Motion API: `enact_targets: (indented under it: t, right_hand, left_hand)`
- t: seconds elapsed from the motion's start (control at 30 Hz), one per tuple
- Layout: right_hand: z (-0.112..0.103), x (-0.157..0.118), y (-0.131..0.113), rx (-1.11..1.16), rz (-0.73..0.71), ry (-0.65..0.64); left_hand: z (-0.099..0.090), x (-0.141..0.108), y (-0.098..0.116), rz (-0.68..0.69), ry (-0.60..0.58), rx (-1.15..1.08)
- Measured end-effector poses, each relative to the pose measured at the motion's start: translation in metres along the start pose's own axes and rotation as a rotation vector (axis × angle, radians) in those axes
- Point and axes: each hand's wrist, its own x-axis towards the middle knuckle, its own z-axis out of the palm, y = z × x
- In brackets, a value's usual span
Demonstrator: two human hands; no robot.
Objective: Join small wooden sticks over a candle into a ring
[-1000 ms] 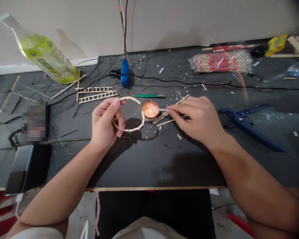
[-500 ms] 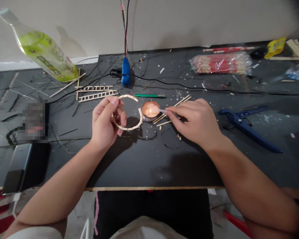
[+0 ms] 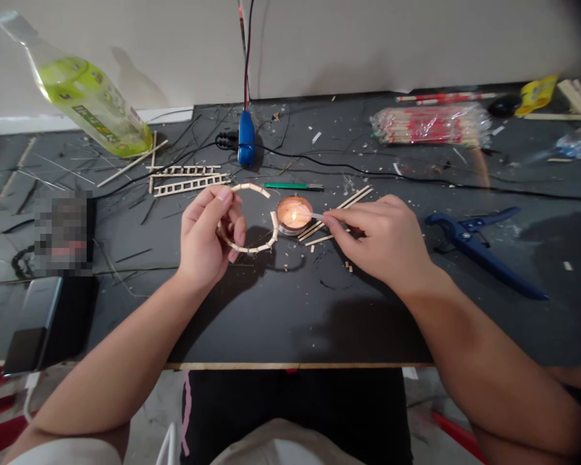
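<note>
The left hand (image 3: 208, 242) grips a curved ring of wooden sticks (image 3: 246, 248) above the desk (image 3: 295, 323), just beside the lit tea light (image 3: 293, 216) — the right hand's (image 3: 382, 242) fingers (image 3: 339, 223) pinch a thin pale sliver (image 3: 317, 216), its tip held to the flame.

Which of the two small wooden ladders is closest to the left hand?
The lower, slanted wooden stick ladder, nearest the left hand; the other wooden stick ladder lies just beyond it.

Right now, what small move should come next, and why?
Probably lift the pale strip in the right hand out of the tea light's flame toward the gap in the wooden ring held by the left hand: its tip is at the flame, and the gap is close.
</note>
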Motion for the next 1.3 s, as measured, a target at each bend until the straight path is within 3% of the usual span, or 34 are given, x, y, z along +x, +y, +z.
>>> enact_targets:
  t: [1.3]
  right_hand:
    - [-0.0035,0.0011,-0.0063,-0.061,-0.026,0.066]
  left_hand:
    - [0.0022,-0.0025,0.0,-0.028,0.024,-0.017]
